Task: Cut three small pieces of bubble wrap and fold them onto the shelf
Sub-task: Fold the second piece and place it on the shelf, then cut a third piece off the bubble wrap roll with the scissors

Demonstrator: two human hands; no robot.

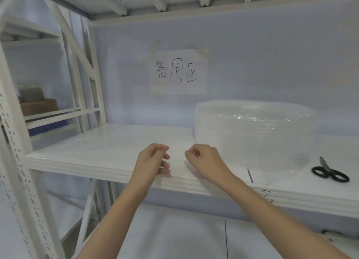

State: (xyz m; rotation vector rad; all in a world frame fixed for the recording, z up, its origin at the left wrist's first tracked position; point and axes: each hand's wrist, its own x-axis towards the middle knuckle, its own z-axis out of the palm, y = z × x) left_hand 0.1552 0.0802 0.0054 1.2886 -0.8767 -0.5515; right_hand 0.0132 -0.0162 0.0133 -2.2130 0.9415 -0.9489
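Observation:
A big roll of clear bubble wrap (252, 134) lies on the white shelf (101, 157), right of centre. Black-handled scissors (329, 172) lie shut on the shelf to the roll's right. My left hand (152, 163) and my right hand (206, 161) hover side by side over the shelf's front edge, just left of the roll. Both have thumb and fingers curled into a pinch. I can make out nothing distinct between the fingers. My right hand is close to the roll's lower left side; I cannot tell whether it touches it.
A paper sign (177, 72) with handwritten characters is taped to the back wall. White rack uprights (11, 134) stand at the left, with cardboard boxes (38, 105) on the neighbouring rack. A thin dark stick (250, 175) lies at the roll's foot. A lower shelf (174, 235) lies beneath.

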